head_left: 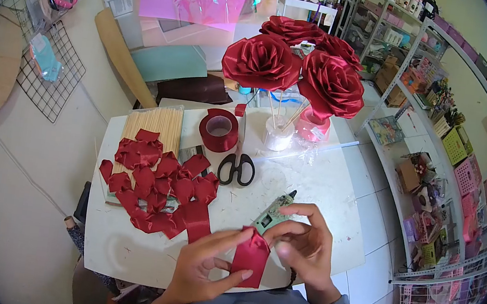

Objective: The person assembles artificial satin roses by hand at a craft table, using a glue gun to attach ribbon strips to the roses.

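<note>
A short piece of red satin ribbon [250,262] hangs upright near the table's front edge, its top end folded. My left hand [205,264] pinches it by the left side, fingers at the top and thumb across the lower part. At the ribbon's top right corner is my right hand [305,241], its fingers curled and apart; whether a fingertip grips the corner is unclear. Behind the right hand lies a green glue gun [273,211], partly covered by the fingers. Several folded red ribbon pieces [144,181] are heaped on the left of the table.
Black-handled scissors [236,170] lie mid-table beside a red ribbon roll [218,130]. Wooden sticks [155,126] lie under the heap. Large red ribbon roses [332,84] stand on sticks in a white roll [278,133] at the back. Metal shelves [412,93] line the right.
</note>
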A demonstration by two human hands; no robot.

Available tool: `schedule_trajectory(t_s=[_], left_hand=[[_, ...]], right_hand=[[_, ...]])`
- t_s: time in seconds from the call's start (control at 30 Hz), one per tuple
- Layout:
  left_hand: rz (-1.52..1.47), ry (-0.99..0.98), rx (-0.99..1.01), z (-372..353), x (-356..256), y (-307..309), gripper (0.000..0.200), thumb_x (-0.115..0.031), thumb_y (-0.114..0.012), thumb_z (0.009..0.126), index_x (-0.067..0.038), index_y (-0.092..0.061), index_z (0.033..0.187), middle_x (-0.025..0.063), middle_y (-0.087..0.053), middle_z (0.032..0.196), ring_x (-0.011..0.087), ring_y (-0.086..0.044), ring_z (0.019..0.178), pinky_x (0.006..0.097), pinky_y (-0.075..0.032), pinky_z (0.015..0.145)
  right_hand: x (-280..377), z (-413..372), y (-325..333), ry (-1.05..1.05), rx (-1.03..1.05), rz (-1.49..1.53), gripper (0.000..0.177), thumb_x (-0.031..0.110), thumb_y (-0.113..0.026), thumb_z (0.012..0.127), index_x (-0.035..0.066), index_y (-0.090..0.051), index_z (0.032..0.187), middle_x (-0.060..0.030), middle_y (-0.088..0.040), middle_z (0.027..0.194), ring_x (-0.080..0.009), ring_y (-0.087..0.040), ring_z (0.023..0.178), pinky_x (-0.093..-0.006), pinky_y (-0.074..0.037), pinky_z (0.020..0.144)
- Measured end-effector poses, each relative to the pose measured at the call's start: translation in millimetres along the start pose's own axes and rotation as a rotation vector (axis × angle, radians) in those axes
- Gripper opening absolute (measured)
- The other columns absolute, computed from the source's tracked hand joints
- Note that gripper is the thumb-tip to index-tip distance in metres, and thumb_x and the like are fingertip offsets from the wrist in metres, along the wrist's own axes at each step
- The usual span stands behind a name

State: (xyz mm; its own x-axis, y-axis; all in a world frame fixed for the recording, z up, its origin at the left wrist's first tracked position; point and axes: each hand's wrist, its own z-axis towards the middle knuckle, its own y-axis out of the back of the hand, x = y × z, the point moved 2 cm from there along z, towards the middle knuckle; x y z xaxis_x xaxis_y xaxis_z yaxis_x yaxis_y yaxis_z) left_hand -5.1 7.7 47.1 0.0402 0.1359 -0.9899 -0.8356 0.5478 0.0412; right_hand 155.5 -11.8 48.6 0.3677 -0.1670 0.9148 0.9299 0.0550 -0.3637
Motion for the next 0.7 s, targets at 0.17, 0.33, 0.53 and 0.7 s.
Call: schedule_trajectory(t_s=[0.17, 0.33, 0.53, 0.7], left_hand=[[-0.499, -0.094, -0.104, 7, 10, 6, 0.059, 0.016, -0.057, 0.066, 0.007, -0.034, 0.119, 0.0163, -0.036, 0.121, 0.0247, -0.039, 0.111, 0.0332, -0.050, 0.081], [-0.495, -0.079, -0.060, 7, 12, 2, 0.059, 0.016, -0.056, 0.067, 0.006, -0.033, 0.120, 0.0170, -0.035, 0.122, 0.0264, -0.036, 0.114, 0.0341, -0.049, 0.081], [-0.299, -0.139, -0.110, 4, 10, 0, 0.057, 0.015, -0.058, 0.066, 0.006, -0.037, 0.118, 0.0169, -0.037, 0.119, 0.0254, -0.037, 0.113, 0.0320, -0.051, 0.078], [-0.128, -0.198, -0.166, 3, 7, -1, 0.054, 0.013, -0.058, 0.068, 0.004, -0.039, 0.117, 0.0169, -0.039, 0.117, 0.0237, -0.045, 0.106, 0.0307, -0.051, 0.077]], right_hand=[[-6, -5, 12, 0.191, 0.209, -0.120, 0.031, -0.010, -0.057, 0.070, -0.002, -0.052, 0.099, -0.0142, -0.059, 0.085, -0.0194, -0.058, 0.080, -0.0293, -0.045, 0.073], [-6, -8, 7, 0.319, 0.296, -0.361, 0.022, -0.008, -0.065, 0.062, 0.002, -0.064, 0.082, -0.0103, -0.060, 0.080, -0.0206, -0.058, 0.072, -0.0280, -0.045, 0.065], [-11, -7, 7, 0.285, 0.270, -0.330, 0.021, -0.006, -0.069, 0.060, 0.002, -0.064, 0.079, -0.0097, -0.061, 0.074, -0.0201, -0.058, 0.070, -0.0275, -0.045, 0.063], [-19, -9, 6, 0.209, 0.192, -0.253, 0.019, -0.007, -0.068, 0.061, 0.000, -0.063, 0.077, -0.0097, -0.062, 0.074, -0.0185, -0.059, 0.071, -0.0266, -0.046, 0.064]])
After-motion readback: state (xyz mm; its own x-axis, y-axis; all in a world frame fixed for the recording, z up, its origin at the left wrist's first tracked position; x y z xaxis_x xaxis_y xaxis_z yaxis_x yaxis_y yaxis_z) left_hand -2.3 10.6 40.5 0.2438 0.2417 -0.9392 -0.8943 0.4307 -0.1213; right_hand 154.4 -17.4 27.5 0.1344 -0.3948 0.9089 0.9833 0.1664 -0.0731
